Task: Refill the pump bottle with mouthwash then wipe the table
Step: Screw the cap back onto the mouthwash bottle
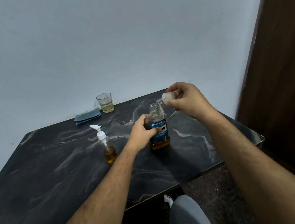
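The mouthwash bottle, clear with a blue label and amber liquid low inside, stands upright on the dark marble table. Its neck is uncapped. My left hand grips the bottle's left side. Just above and right of the neck, my right hand holds the whitish cap in its fingertips. To the left stands a small clear pump bottle with a white pump head on, amber liquid in its lower part. A folded blue-grey cloth lies at the back by the wall.
A glass tumbler with a little yellowish liquid stands beside the cloth against the pale wall. The table's right edge runs close to a dark brown door. My knees show below the near edge.
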`<state>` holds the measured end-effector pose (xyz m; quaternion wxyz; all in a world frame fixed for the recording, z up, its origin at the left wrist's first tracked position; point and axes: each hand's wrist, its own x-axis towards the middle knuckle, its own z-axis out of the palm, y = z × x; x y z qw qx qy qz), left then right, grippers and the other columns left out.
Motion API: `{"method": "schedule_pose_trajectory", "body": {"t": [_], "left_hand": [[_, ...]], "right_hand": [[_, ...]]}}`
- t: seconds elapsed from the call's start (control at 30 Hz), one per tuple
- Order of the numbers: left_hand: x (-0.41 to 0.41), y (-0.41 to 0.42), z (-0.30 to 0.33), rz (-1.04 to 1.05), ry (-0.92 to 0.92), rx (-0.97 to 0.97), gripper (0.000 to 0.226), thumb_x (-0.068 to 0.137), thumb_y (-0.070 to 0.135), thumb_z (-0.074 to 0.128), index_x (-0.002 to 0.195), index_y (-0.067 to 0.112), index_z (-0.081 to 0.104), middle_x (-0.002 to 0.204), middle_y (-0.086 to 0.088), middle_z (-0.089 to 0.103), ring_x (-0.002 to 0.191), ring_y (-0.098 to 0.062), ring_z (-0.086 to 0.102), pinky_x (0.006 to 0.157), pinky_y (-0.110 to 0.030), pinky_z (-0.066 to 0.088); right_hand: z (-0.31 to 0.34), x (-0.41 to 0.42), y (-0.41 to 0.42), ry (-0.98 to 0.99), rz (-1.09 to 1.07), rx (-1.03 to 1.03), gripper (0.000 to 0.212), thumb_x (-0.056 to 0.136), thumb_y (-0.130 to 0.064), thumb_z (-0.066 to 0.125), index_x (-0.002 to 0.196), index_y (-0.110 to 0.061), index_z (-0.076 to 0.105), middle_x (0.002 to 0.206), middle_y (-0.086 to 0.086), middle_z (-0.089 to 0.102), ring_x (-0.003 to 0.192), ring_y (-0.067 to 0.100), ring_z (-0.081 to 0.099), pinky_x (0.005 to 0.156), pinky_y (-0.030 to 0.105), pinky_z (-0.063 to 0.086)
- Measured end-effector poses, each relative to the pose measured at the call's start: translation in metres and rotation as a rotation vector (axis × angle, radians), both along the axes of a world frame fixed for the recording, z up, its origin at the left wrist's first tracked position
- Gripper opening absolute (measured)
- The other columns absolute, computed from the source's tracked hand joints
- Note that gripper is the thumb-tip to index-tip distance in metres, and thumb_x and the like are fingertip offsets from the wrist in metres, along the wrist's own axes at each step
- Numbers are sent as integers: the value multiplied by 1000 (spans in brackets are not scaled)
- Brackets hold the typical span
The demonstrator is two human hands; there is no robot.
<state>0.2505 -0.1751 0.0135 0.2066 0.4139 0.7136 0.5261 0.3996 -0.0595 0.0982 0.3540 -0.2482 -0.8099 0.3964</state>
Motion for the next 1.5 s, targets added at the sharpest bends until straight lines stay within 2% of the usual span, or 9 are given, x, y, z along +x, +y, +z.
{"method": "schedule_pose_trajectory", "body": {"t": [0.13,0.3,0.57,0.77,0.97,1.07,1.2,1.33,1.5], "left_hand": [[-1,-6,3,-39,-29,-32,53,85,16,73,130,23,46,137,1,57,126,-15,53,104,-35,46],[1,-4,-2,-57,-94,-13,49,86,20,73,124,31,44,133,6,58,127,-16,53,111,-45,42],[-3,-3,-12,-96,-115,2,43,85,26,74,116,41,48,131,3,61,123,-18,58,108,-51,44],[-3,-3,-14,-96,-124,9,47,89,24,70,126,35,44,134,3,58,124,-18,56,109,-49,43],[-1,-6,-16,-104,-128,21,50,86,31,72,128,33,45,132,4,60,122,-17,57,109,-49,44],[-2,-5,-16,-95,-128,10,53,85,34,73,130,33,44,134,4,59,125,-18,56,110,-51,42],[-1,-6,-15,-92,-121,7,52,87,30,71,131,32,44,135,3,58,124,-17,56,110,-49,42],[0,-7,-14,-95,-127,6,47,89,26,70,128,32,45,133,3,59,123,-18,57,109,-48,43],[1,-8,-12,-90,-132,-5,49,88,27,70,130,30,45,133,2,59,124,-19,57,108,-50,44]], "right_hand": [[18,-17,-5,-184,102,133,34,80,-16,74,114,-22,70,93,-11,63,83,8,62,81,35,57],[37,-31,-12,-401,159,365,42,90,-14,64,131,-19,61,129,-1,64,113,12,57,92,23,42],[53,-45,-24,-685,208,507,40,95,-11,50,133,-20,60,137,-1,59,125,17,53,100,29,40],[48,-50,-27,-765,194,505,35,91,-13,61,125,-17,65,127,0,64,110,16,57,88,27,44],[47,-55,-28,-855,-14,651,42,84,-60,62,75,-19,59,74,-6,59,72,12,55,65,32,44],[50,-55,-25,-904,2,613,53,83,-71,54,83,-18,61,82,-4,63,84,15,61,73,34,48],[62,-48,-21,-869,235,405,49,86,-34,71,132,-23,56,102,-2,69,86,14,67,75,31,54],[56,-52,-20,-840,192,501,23,89,-25,67,111,-19,64,81,-6,66,66,7,65,57,24,46],[52,-57,-24,-923,203,476,20,95,-32,58,106,-16,53,80,0,64,66,15,65,55,27,48]]}}
